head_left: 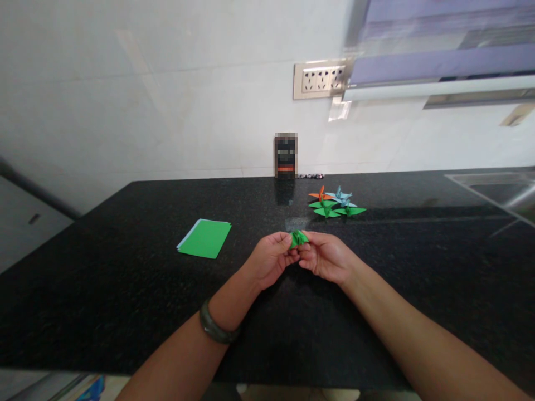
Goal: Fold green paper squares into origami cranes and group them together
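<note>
Between my two hands is a green origami crane (298, 239), held just above the black countertop. My left hand (271, 257) pinches its left side, thumb on top. The crane's right side is gripped by my right hand (328, 256), also with thumb and fingers closed. My fingers cover the crane's edges. Behind and to the right of my right hand sits a group of finished paper cranes: an orange crane (321, 195), light blue ones (340, 195) and green ones (350, 211). Left of my left hand lies a stack of square paper (204, 239), green on top.
The black countertop (125, 312) runs back to a pale wall. A dark upright object (286, 156), blurred out, leans there beside a beaded strap (311, 176). A socket panel (320, 79) is on the wall. A sink edge (493, 195) shows at right.
</note>
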`<state>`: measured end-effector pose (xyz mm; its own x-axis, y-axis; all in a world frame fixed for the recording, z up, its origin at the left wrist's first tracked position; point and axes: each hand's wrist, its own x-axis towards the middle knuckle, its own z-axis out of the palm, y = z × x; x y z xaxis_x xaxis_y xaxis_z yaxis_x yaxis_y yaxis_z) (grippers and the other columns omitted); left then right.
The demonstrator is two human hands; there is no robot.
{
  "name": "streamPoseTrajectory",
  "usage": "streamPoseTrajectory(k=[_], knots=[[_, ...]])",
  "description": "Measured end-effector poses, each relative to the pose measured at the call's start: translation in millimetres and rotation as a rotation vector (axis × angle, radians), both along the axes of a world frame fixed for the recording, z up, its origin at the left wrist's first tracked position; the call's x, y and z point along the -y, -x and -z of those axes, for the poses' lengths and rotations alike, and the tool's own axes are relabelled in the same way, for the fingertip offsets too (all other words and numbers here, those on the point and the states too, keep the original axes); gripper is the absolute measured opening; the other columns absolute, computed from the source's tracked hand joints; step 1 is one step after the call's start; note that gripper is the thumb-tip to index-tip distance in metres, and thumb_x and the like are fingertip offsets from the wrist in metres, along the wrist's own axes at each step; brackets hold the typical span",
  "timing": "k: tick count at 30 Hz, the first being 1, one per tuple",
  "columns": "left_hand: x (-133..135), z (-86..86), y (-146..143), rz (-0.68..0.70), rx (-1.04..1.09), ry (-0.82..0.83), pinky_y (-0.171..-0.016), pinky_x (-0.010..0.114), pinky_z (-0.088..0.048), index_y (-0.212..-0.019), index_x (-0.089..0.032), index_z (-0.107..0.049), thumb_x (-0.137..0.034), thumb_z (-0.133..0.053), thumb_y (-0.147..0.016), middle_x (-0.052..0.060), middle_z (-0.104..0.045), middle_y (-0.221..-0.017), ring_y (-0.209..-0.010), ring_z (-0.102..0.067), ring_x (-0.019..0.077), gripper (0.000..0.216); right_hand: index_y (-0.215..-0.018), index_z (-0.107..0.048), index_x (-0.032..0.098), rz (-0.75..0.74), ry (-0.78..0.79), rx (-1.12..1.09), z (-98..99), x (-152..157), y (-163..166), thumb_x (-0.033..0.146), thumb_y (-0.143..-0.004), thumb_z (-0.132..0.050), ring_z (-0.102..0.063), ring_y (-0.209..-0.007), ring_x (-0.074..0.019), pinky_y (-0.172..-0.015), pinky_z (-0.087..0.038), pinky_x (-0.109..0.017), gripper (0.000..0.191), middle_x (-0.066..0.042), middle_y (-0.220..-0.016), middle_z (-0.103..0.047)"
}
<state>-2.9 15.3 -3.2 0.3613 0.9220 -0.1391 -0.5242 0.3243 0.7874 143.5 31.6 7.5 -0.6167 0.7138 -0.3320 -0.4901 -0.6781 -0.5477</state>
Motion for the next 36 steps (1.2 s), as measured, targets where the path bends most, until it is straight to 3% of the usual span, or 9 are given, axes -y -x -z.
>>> streamPoseTrajectory(k=[9,21,36], knots=[[-1,2.7,-1,0.012,0.04,0.011,-0.062,0.025,-0.044,-0.071,-0.011,-0.057,-0.026,-0.071,-0.068,0.003,-0.06,-0.069,-0.061,-0.055,0.01,0.021,-0.071,-0.058,0.009,-0.006,0.025,0.032,-2.3,0,0,0.019,-0.089,-0.041,-0.061,-0.05,-0.0121,-0.05,-0.055,-0.023,0.026,-0.004,-0.052,-0.058],[-2,2.8,-3,0.007,0.062,0.034,-0.064,0.026,-0.046,-0.078,-0.008,-0.06,-0.023,-0.063,-0.075,0.008,-0.065,-0.073,-0.063,-0.059,0.0125,0.015,-0.066,-0.056,0.01,0.065,0.074,0.085,-10.7,3,5,0.016,-0.091,-0.034,-0.059,-0.044,-0.0108,-0.047,-0.055,-0.021,0.034,-0.002,-0.046,-0.056],[-4,3.9,-3,-0.056,0.113,0.086,-0.063,0.025,-0.046,-0.073,-0.009,-0.059,-0.018,-0.059,-0.078,0.005,-0.063,-0.066,-0.06,-0.059,0.0115,0.01,-0.069,-0.055,0.009,0.119,0.093,0.05,-9.4,1,4,0.016,-0.093,-0.03,-0.058,-0.041,-0.01,-0.052,-0.057,-0.026,0.035,0.0,-0.044,-0.054]])
